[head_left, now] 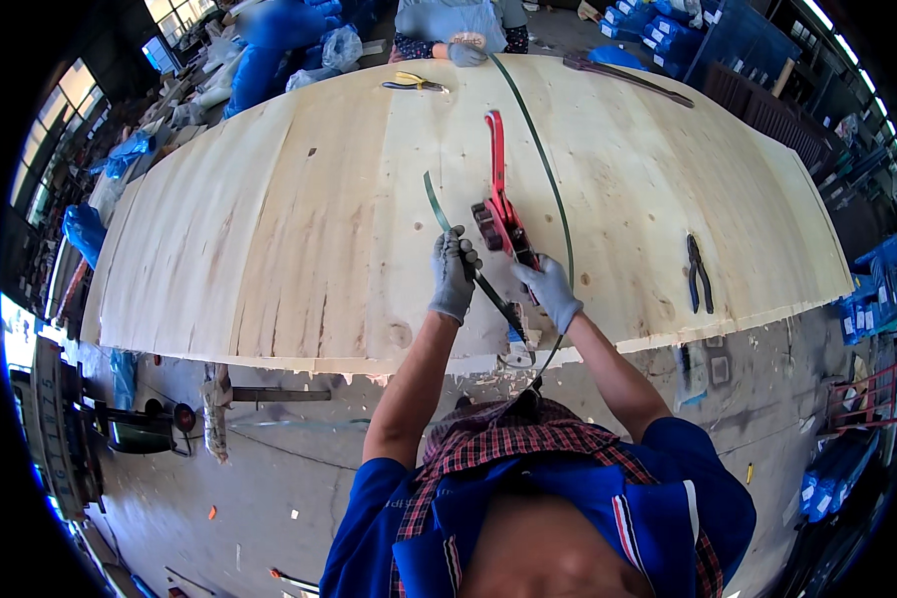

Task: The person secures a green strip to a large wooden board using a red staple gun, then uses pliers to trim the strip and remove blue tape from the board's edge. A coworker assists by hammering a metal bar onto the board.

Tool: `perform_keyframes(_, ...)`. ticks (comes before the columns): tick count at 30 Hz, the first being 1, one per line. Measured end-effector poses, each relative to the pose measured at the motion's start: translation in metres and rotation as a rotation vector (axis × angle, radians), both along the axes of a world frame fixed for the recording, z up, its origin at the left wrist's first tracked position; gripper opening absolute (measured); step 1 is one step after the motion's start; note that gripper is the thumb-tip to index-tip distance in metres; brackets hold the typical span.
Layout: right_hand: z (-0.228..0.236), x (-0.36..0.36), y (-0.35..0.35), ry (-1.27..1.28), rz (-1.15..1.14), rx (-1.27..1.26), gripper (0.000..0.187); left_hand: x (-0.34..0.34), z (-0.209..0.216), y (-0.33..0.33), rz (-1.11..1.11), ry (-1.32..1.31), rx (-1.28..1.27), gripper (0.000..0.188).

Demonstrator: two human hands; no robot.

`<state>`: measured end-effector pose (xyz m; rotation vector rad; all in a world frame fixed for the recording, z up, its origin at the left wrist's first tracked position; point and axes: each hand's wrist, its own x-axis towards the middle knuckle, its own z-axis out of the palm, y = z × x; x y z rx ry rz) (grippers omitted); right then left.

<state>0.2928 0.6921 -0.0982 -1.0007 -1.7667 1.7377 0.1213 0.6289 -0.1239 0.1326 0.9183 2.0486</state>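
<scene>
My left hand (pixel 452 277), in a grey glove, is closed around a green packing strap (pixel 435 202). The strap's free end sticks up above the fingers, and a darker length slants down toward the near edge of the board. My right hand (pixel 551 292), also gloved, grips a red strapping tool (pixel 500 179) by its lower end; its long handle points away from me. A second run of green strap (pixel 551 164) crosses the wooden board (pixel 339 219) from the far edge, passes right of the tool and drops over the near edge by my waist.
Yellow-handled pliers (pixel 416 84) lie at the far edge, black-handled pliers (pixel 699 271) to the right. A long dark tool (pixel 628 79) rests at far right. Across the board, a co-worker's gloved hand (pixel 466 54) touches the edge. Blue-wrapped bundles (pixel 658 35) are piled behind.
</scene>
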Motion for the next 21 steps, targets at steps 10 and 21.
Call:
perform_keyframes(10, 0.055, -0.03, 0.063, 0.221, -0.167, 0.449, 0.061, 0.021, -0.028, 0.018, 0.021, 0.076, -0.042, 0.019)
perform_keyframes(21, 0.085, -0.04, 0.08, 0.328, 0.5, -0.323, 0.054, 0.015, -0.033, 0.019, -0.012, 0.0, -0.02, 0.017)
